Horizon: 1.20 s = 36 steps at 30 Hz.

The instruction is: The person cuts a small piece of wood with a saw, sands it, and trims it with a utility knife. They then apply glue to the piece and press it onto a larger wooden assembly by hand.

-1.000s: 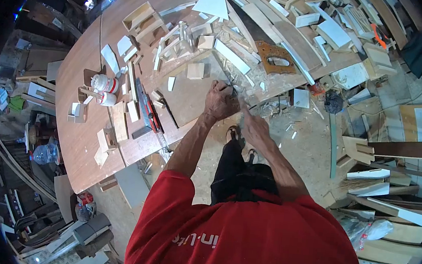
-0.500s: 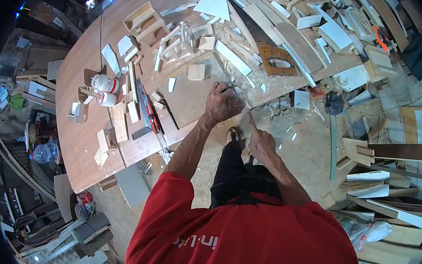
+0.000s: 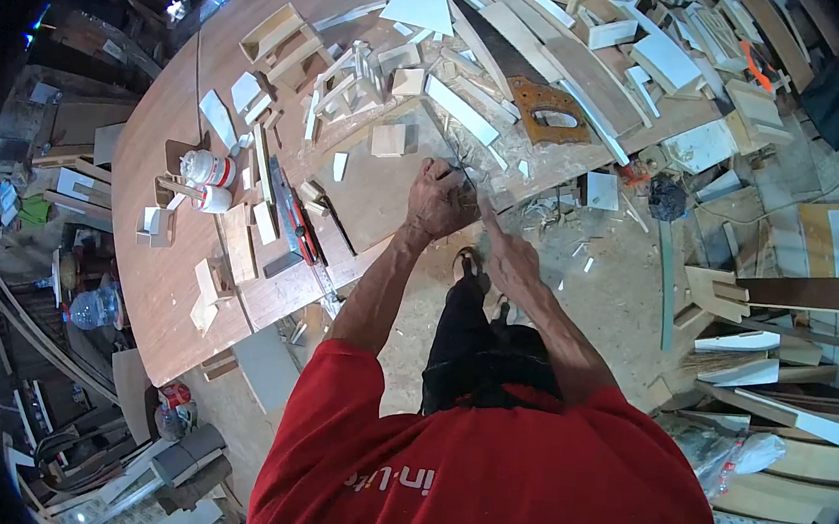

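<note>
My left hand [image 3: 438, 202] is closed above the near edge of the wooden table [image 3: 154, 279]. Whatever it grips is hidden behind the fingers and too small to name. Just to its right is my right hand [image 3: 513, 262], with the index finger reaching toward the left hand and the other fingers curled; I cannot make out what they hold. Beyond the left hand, a small pale wood block [image 3: 388, 141] rests on a flat board [image 3: 366, 192]. A handsaw with a wooden handle [image 3: 525, 107] lies farther right among offcuts.
Red-handled tools [image 3: 304, 235] lie left of my arm, near white glue containers [image 3: 210, 168]. An open wooden box frame [image 3: 284, 41] stands at the back. White-faced offcuts [image 3: 461, 111] and sawdust cover the far side. Stacked timber [image 3: 794, 425] lines the floor at right.
My right hand has shifted slightly up and left, closer to my left hand. My left hand stays almost in place, still closed.
</note>
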### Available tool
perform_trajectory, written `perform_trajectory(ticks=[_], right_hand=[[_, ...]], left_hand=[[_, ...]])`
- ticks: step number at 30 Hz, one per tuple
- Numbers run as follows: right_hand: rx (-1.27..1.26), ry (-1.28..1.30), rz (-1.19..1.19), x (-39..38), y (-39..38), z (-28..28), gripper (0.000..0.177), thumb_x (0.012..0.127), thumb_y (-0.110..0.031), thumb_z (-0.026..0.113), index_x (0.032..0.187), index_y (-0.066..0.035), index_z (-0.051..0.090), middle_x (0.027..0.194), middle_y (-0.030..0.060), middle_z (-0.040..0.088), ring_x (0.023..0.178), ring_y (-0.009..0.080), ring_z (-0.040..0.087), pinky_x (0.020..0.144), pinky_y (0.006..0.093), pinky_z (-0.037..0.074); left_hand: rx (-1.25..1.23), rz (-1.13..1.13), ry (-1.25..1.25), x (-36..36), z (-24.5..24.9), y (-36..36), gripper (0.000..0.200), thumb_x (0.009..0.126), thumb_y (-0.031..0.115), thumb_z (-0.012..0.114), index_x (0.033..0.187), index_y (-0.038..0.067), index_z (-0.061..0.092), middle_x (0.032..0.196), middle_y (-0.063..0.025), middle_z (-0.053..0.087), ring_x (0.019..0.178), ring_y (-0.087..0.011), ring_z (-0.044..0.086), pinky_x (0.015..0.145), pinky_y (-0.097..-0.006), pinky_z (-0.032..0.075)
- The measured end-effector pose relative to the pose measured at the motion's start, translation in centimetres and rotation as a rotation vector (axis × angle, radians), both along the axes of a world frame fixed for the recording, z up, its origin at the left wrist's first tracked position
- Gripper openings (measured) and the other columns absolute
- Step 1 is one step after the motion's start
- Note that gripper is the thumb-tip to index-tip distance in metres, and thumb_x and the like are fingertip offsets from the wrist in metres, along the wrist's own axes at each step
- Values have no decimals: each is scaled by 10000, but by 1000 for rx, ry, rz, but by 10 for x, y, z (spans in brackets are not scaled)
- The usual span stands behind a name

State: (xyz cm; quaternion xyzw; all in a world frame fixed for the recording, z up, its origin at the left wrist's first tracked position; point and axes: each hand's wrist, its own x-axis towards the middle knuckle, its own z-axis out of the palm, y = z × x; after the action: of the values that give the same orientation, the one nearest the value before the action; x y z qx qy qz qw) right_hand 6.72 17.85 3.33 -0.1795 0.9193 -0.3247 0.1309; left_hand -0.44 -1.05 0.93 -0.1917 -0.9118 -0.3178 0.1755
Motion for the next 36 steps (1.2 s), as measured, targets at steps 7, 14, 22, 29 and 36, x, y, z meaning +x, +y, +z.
perform_trajectory(ticks=[7, 14, 22, 29, 36], right_hand=[[-24, -55, 30, -5, 2, 16, 857, 775, -29, 549, 1497, -156, 106, 694, 202, 615, 658, 376, 607, 619, 462, 464], [166, -243, 50, 8, 10, 41, 875, 761, -17, 550, 1495, -147, 91, 693, 204, 615, 665, 378, 614, 637, 464, 477], [85, -165, 37, 7, 11, 38, 895, 770, -10, 556, 1499, -170, 64, 659, 203, 605, 608, 397, 599, 608, 481, 471], [-55, 87, 39, -13, -5, 0, 840, 813, -52, 532, 1501, -175, 65, 623, 197, 599, 567, 400, 588, 570, 484, 460], [38, -61, 20, -3, 3, 12, 857, 788, -49, 551, 1499, -178, 89, 633, 201, 589, 594, 381, 589, 578, 479, 449]], left_hand=[[-4, 32, 22, 2, -3, 3, 259, 560, 205, 765, 709, 75, 598, 796, -89, 517, 791, -303, 498, 709, -397, 453], [-25, 56, 2, 2, 4, 4, 253, 577, 212, 762, 718, 77, 602, 799, -89, 529, 792, -300, 504, 706, -393, 458], [-10, 19, 8, -2, 1, 2, 261, 584, 232, 766, 722, 85, 600, 796, -78, 530, 779, -292, 496, 702, -389, 458], [-28, 25, 6, 1, 2, 2, 239, 599, 220, 759, 719, 93, 595, 783, -73, 515, 785, -295, 493, 704, -392, 453], [18, 40, 4, 3, 6, 5, 218, 602, 195, 752, 706, 88, 593, 797, -79, 509, 781, -304, 489, 692, -398, 450]])
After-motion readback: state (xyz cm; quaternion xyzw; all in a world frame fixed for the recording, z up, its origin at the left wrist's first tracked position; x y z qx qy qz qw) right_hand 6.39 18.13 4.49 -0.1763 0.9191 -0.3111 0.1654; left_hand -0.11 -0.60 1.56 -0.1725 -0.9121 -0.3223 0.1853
